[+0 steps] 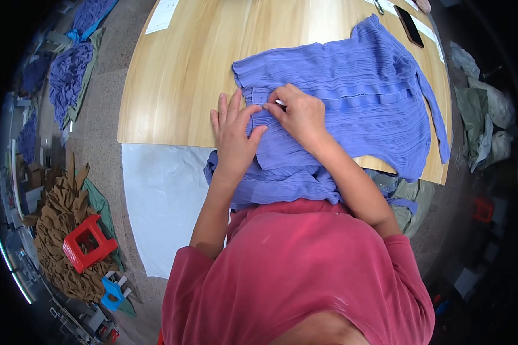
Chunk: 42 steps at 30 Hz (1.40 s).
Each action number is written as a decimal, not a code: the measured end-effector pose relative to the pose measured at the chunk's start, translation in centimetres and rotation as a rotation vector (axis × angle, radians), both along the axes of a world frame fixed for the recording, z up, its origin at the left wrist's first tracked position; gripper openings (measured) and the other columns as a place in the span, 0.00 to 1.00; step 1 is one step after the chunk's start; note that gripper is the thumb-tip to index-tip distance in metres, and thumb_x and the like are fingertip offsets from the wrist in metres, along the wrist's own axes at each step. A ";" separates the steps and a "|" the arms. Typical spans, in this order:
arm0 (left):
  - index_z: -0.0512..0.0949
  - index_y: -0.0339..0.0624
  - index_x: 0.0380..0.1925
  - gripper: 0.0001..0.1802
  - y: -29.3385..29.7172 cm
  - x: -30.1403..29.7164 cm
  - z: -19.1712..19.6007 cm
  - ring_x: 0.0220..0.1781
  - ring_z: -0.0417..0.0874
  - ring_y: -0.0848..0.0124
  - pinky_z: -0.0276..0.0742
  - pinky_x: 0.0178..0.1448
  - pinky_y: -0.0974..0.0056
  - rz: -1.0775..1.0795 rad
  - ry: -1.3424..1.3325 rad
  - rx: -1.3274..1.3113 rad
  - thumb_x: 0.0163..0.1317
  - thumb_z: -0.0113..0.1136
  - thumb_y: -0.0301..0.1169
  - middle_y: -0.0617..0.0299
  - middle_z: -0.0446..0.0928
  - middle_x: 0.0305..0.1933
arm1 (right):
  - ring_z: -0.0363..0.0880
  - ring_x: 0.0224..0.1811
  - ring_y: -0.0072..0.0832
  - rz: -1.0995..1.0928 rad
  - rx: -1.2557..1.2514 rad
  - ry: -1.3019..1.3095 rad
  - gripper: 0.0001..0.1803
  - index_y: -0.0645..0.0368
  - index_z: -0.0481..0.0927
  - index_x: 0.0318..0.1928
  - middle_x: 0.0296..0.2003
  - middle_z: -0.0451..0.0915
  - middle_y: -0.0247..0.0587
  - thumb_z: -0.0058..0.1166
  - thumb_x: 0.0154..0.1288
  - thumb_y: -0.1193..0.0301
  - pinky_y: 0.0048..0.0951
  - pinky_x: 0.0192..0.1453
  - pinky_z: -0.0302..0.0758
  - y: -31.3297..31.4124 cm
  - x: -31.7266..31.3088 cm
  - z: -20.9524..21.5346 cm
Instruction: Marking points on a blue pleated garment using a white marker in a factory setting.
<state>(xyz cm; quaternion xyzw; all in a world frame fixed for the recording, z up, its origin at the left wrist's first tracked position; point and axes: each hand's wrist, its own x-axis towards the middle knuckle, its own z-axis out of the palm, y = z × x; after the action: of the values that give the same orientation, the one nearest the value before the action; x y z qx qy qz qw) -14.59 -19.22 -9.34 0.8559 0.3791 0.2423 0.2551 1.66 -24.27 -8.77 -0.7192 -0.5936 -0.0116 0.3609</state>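
**Two hands on a pleated blue garment at the table's near edge**

A blue-violet pleated garment point(351, 98) lies spread on the pale wooden table point(178, 75), its near part spilling over the table's edge toward the person's red shirt point(293, 276); laid flat like this, the fabric gives both hands a firm surface to press against.

The left hand point(233, 129) rests flat, fingers spread and slightly fanned, palm down on the cloth near the garment's left end; it grips nothing, it seems only to pin the fabric so it does not slide. The right hand point(299, 112) is curled just beside it, thumb and forefinger pinched together on a small pale spot at the band of the garment point(328, 100); whether that spot is a tag, a button or a tool tip is too small to tell; the other fingers are folded in, so the pinch is close and fine, not a full fist.

The garment's long axis runs roughly left to right across the table, tilting up toward the far right; one sleeve point(434, 115) trails down the right side, hanging toward the table's right edge; the pleats run along the same long direction.

Farther off, a dark phone point(409, 26) lies near the table's far right corner; a white sheet point(161, 195) covers the floor beside the table; a red stool point(88, 241) stands among brown cloth to the left.
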 end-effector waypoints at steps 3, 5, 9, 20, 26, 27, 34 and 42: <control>0.79 0.51 0.47 0.22 0.0 -0.1 0.1 0.77 0.52 0.46 0.43 0.75 0.36 -0.001 0.004 -0.029 0.49 0.72 0.33 0.53 0.62 0.73 | 0.79 0.23 0.31 -0.001 0.003 0.010 0.08 0.50 0.81 0.28 0.27 0.79 0.31 0.67 0.55 0.63 0.34 0.25 0.72 0.0 -0.1 0.0; 0.79 0.51 0.47 0.23 -0.1 0.0 0.1 0.77 0.52 0.46 0.42 0.75 0.37 -0.002 -0.011 -0.047 0.48 0.72 0.33 0.53 0.62 0.73 | 0.79 0.23 0.31 0.001 0.016 0.040 0.08 0.50 0.81 0.28 0.27 0.79 0.31 0.67 0.55 0.63 0.34 0.25 0.71 0.0 0.0 -0.4; 0.79 0.51 0.47 0.23 -0.1 -0.1 0.0 0.77 0.52 0.47 0.42 0.76 0.37 0.004 -0.009 -0.049 0.48 0.73 0.33 0.53 0.62 0.73 | 0.79 0.23 0.31 -0.009 -0.001 0.024 0.08 0.51 0.81 0.28 0.27 0.79 0.31 0.67 0.55 0.64 0.34 0.25 0.72 -0.1 0.1 -0.6; 0.78 0.49 0.46 0.24 0.0 0.0 -0.1 0.77 0.53 0.47 0.43 0.75 0.38 0.014 -0.011 -0.015 0.47 0.74 0.33 0.53 0.63 0.72 | 0.79 0.24 0.32 -0.006 -0.034 0.042 0.08 0.51 0.81 0.29 0.28 0.79 0.31 0.66 0.56 0.64 0.34 0.25 0.72 -0.1 -0.1 0.4; 0.79 0.51 0.43 0.20 0.0 0.3 0.5 0.76 0.54 0.45 0.43 0.75 0.37 0.010 -0.068 0.025 0.48 0.72 0.32 0.53 0.66 0.69 | 0.80 0.25 0.34 0.008 -0.020 0.006 0.08 0.50 0.80 0.29 0.28 0.79 0.32 0.66 0.56 0.65 0.35 0.26 0.73 -0.1 0.0 -0.5; 0.79 0.51 0.43 0.20 0.2 0.5 0.4 0.76 0.54 0.45 0.43 0.75 0.37 0.010 -0.070 0.025 0.48 0.72 0.32 0.53 0.66 0.69 | 0.80 0.25 0.34 0.008 -0.019 0.004 0.08 0.50 0.80 0.29 0.28 0.79 0.32 0.66 0.56 0.65 0.35 0.26 0.73 -0.1 0.0 -0.4; 0.79 0.52 0.39 0.15 0.8 1.1 0.1 0.76 0.53 0.44 0.43 0.75 0.37 0.021 -0.022 0.032 0.51 0.70 0.30 0.55 0.65 0.70 | 0.80 0.26 0.34 0.002 -0.017 -0.010 0.07 0.51 0.80 0.29 0.27 0.79 0.32 0.66 0.55 0.65 0.35 0.26 0.73 -0.1 -0.1 -0.1; 0.78 0.51 0.41 0.17 1.1 0.7 0.3 0.78 0.53 0.48 0.41 0.76 0.37 -0.015 0.002 -0.049 0.50 0.71 0.31 0.56 0.64 0.72 | 0.84 0.33 0.33 0.052 -0.075 0.127 0.12 0.56 0.78 0.40 0.34 0.82 0.39 0.65 0.56 0.72 0.29 0.36 0.78 -0.7 0.9 1.8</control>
<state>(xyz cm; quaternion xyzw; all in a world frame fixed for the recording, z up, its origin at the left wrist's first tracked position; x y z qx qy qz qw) -13.91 -18.15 -9.06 0.8523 0.3789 0.2303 0.2774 2.56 -25.01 -6.98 -0.7158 -0.5881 0.0654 0.3708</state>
